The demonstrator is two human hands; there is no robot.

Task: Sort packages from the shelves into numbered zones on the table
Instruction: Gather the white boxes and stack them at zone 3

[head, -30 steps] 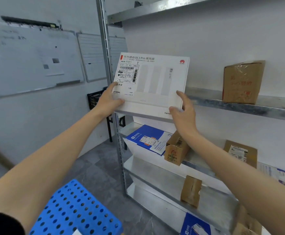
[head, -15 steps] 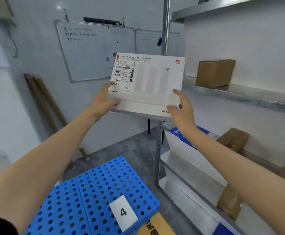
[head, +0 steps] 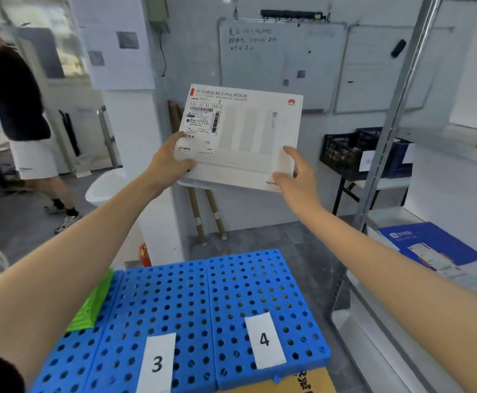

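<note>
Even, cool indoor light fills my view, bright and without hard shadows. The white box [head: 248, 137] sits sharp at centre, its printed label legible. Toward the edges the picture softens: the person [head: 18, 109] at left and the whiteboard [head: 282, 66] writing are blurred. Wide-angle distortion bows the shelf upright [head: 396, 109]. The upper left corner is washed out pale.
</note>
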